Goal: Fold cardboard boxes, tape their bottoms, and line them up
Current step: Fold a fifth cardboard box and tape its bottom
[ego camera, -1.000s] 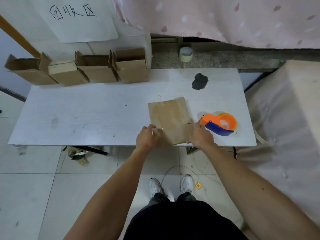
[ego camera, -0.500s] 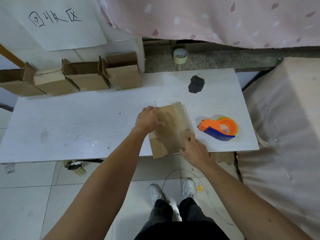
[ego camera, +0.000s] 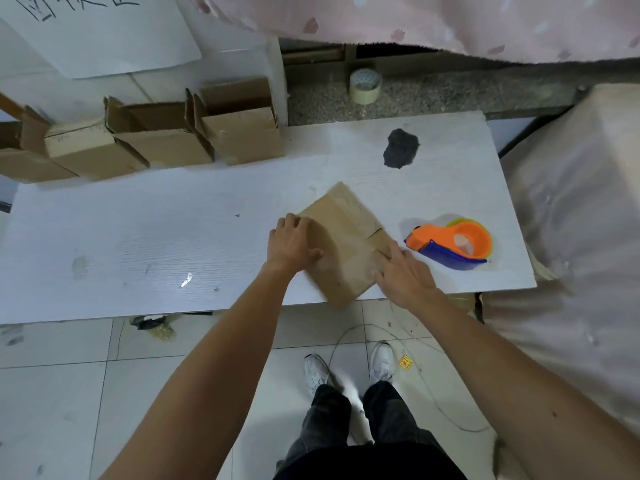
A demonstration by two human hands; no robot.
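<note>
A flattened brown cardboard box (ego camera: 346, 237) lies turned cornerwise on the white table (ego camera: 138, 237), its near corner hanging past the front edge. My left hand (ego camera: 292, 242) grips its left corner, thumb on top. My right hand (ego camera: 403, 275) presses with straight fingers against its right near edge. Several folded boxes stand in a row at the back left, the nearest (ego camera: 242, 133) beside a second one (ego camera: 162, 140). An orange and blue tape dispenser (ego camera: 453, 244) lies just right of the flat box.
A roll of tape (ego camera: 365, 81) sits on the stone ledge behind the table. A dark patch (ego camera: 401, 148) marks the tabletop at the back right. A cloth-covered bulk (ego camera: 588, 202) stands close on the right. A thin cable (ego camera: 433, 403) trails over the floor tiles by my feet.
The flat box has turned counter-clockwise from square to cornerwise. My left hand went from its near edge up to its left corner; my right hand stayed on the right near side.
</note>
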